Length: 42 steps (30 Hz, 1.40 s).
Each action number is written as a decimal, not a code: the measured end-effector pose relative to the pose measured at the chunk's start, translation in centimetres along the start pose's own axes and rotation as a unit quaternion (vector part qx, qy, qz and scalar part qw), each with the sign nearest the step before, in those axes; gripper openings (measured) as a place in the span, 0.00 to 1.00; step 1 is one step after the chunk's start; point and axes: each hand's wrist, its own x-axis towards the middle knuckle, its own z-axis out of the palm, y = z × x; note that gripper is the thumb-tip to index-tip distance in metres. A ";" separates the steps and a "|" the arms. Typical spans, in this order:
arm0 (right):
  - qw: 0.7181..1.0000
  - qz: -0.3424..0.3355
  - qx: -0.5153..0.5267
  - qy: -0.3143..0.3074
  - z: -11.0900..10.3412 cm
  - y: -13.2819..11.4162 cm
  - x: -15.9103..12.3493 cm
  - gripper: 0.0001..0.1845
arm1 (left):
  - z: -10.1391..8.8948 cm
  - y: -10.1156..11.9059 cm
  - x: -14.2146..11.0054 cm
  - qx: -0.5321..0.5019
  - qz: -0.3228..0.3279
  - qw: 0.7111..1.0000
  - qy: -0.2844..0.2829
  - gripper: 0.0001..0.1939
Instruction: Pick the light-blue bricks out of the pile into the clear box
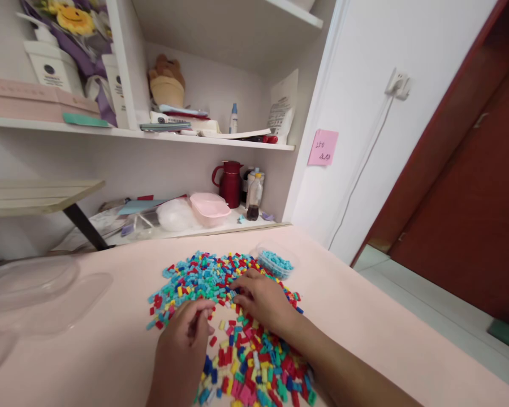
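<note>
A wide heap of small plastic building bricks (195,278) in turquoise, red, yellow, green and dark blue spreads over the pink tabletop (385,339). More loose bricks lie nearer to me, between and below my forearms. My left hand (184,328) rests at the heap's near left edge, its fingers curled in towards the thumb; whether a brick is inside cannot be seen. Over the middle of the heap reaches my right hand (261,297), thumb and fingers apart, the fingertips among the bricks. Just beyond it stands a small clear tub (285,275) with light blue bricks in it.
Clear plastic containers (29,282) lie at the left. Behind the table, a shelf unit holds a pink bowl (211,208), a red jug (230,183) and a bottle of dark liquid (254,198). A small raised stand (38,195) juts in at left. A white wall rises at right.
</note>
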 end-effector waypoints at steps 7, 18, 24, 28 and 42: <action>1.000 -0.008 0.011 0.022 0.3 -0.4 0.0 0.12 | 0.0 0.1 0.1 0.000 0.005 1.000 0.004 0.13; 0.880 0.089 0.461 -0.068 0.3 -2.4 -0.4 0.11 | 0.4 0.5 -0.1 0.025 0.067 0.997 0.041 0.11; 0.805 0.102 0.572 -0.119 0.2 -3.0 -0.9 0.21 | 0.4 0.6 -0.1 0.045 0.102 0.993 0.024 0.10; 0.796 0.109 0.582 -0.129 0.2 -2.7 -0.9 0.22 | 0.2 0.5 0.0 0.050 0.115 0.992 0.020 0.11; 0.783 0.092 0.601 -0.131 0.3 -3.5 -1.1 0.23 | -0.4 1.7 0.1 0.067 0.140 0.986 0.061 0.08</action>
